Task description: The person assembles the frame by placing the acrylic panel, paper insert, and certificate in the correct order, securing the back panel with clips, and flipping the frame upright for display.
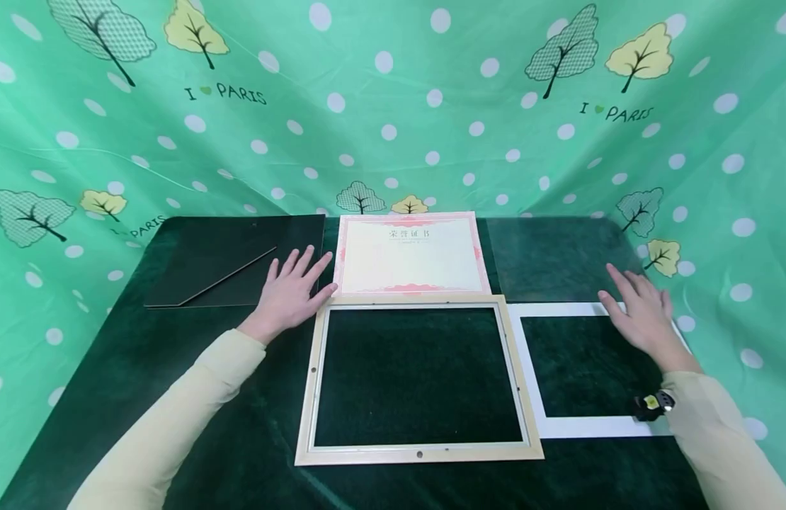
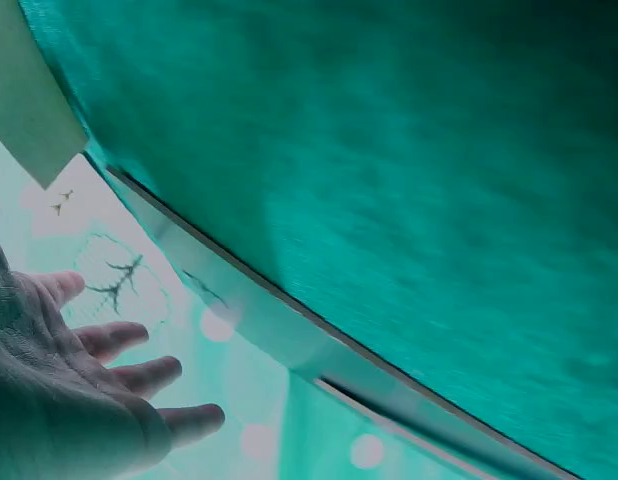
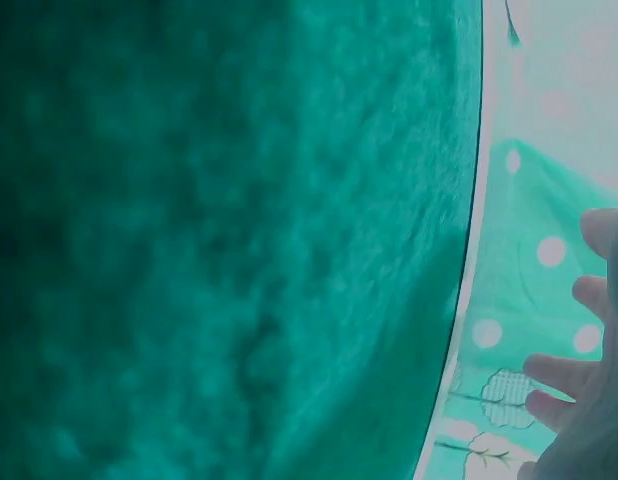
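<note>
In the head view my left hand [image 1: 294, 287] is spread, fingers straight, overlapping the right part of a black backing board [image 1: 240, 237]. Its thumb reaches toward the upper left corner of a pale wooden picture frame [image 1: 367, 455]. At the right, my right hand [image 1: 644, 315] extends with fingers apart over the upper right of a white mat board [image 1: 590, 427], fingertips overlapping a clear sheet [image 1: 552, 258]. Neither hand grips anything. The left wrist view shows the left hand [image 2: 99, 375] with fingers extended; the right hand [image 3: 584, 365] is partly cut off in its own view.
A pink-bordered certificate [image 1: 408, 265] lies behind the frame, between backing board and clear sheet. A thin strip-like edge [image 1: 227, 276] runs diagonally across the backing board. Dark green cloth [image 1: 240, 439] covers the table, with a dotted green curtain [image 1: 393, 92] behind.
</note>
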A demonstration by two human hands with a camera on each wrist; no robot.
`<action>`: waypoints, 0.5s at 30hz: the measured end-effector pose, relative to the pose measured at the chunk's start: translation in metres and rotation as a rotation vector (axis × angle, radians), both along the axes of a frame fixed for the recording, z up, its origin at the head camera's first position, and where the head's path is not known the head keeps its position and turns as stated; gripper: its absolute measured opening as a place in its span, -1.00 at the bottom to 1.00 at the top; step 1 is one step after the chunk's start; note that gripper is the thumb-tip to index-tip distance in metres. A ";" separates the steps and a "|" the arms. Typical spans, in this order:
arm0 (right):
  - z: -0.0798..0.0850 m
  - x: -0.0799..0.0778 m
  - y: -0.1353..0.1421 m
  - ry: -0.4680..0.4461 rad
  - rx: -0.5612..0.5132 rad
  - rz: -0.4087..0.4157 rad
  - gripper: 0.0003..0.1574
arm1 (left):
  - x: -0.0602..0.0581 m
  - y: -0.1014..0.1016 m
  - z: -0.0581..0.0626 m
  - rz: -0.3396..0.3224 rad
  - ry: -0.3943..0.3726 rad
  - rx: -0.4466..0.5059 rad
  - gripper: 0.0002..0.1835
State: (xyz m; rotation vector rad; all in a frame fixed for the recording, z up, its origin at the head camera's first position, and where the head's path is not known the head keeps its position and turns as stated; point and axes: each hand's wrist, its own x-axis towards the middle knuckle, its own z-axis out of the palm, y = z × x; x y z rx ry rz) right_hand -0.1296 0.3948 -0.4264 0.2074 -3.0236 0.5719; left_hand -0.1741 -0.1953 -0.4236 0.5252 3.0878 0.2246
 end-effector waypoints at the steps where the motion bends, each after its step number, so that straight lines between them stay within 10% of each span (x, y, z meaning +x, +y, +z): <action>1: -0.001 0.000 0.001 0.000 -0.007 -0.003 -0.30 | -0.001 0.003 0.000 -0.010 0.001 -0.001 -0.28; 15: -0.010 -0.005 0.022 -0.003 -0.095 -0.011 -0.31 | -0.009 0.041 -0.001 -0.132 -0.003 -0.041 -0.30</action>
